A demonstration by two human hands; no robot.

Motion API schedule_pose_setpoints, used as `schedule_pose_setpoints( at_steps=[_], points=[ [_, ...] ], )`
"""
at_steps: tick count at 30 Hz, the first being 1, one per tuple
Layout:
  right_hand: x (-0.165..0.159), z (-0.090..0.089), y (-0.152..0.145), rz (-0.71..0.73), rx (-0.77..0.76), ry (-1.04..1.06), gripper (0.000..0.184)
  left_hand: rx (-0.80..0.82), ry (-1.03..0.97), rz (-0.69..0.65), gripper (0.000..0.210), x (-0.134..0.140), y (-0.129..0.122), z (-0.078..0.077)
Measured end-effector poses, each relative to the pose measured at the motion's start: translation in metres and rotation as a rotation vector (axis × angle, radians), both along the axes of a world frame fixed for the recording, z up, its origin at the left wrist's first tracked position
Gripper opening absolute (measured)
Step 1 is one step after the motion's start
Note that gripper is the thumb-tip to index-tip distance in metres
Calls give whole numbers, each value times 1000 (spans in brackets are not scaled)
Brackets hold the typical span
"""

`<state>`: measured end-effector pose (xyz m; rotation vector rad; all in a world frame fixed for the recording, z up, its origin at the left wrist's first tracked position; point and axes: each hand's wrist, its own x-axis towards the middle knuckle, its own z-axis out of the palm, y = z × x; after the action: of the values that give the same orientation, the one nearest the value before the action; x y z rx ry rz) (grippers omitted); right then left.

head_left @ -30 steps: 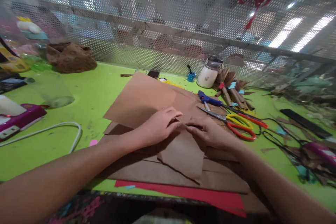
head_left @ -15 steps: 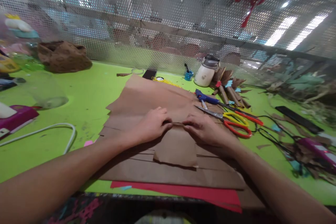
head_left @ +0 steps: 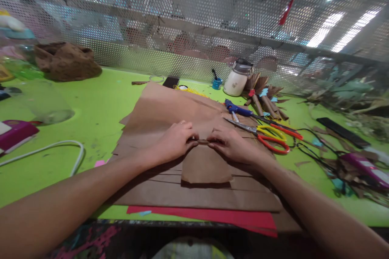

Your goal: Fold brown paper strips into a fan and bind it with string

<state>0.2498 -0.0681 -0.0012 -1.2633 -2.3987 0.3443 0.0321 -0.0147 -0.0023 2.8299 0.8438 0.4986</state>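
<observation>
A small piece of brown paper [head_left: 206,166] lies over a stack of larger brown paper sheets [head_left: 170,107]. Its far edge is folded or rolled into a narrow strip. My left hand [head_left: 179,139] pinches the left end of that strip between thumb and fingers. At the right end, my right hand [head_left: 229,143] pinches it the same way, with a short stretch of strip showing between the hands. Just right of my right hand, scissors [head_left: 272,137] with yellow and red handles rest beside a blue glue gun [head_left: 238,109].
Red paper [head_left: 212,219] sticks out under the stack at the table's front edge. At the back stand a white jar [head_left: 236,79], a small blue pot [head_left: 216,83] and rolled brown paper bundles [head_left: 267,99]. A white cable [head_left: 79,153] curves on the left; cords and scraps lie right.
The small paper's near edge has lifted slightly and swung to the right, and my fingers have shifted along its folded edge. The whole view has moved a little.
</observation>
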Motion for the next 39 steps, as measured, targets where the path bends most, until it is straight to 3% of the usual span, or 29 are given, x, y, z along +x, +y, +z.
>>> schedule_pose_setpoints(
  at_steps=[20, 26, 30, 34, 39],
  points=[
    [10, 12, -4, 76, 12, -93, 17, -21, 94, -159, 25, -9, -5, 19],
    [4, 13, -14, 42, 67, -177, 10, 77, 134, -219, 22, -8, -6, 17],
    [1, 14, -21, 16, 117, -244, 11, 133, 144, -185, 20, -5, -7, 14],
    [-2, 17, -23, 24, 152, -285, 11, 8, 32, -133, 24, -3, -6, 15],
    [-8, 16, -25, 29, 313, -313, 5, -391, -95, -52, 38, -4, -2, 26]
  ],
)
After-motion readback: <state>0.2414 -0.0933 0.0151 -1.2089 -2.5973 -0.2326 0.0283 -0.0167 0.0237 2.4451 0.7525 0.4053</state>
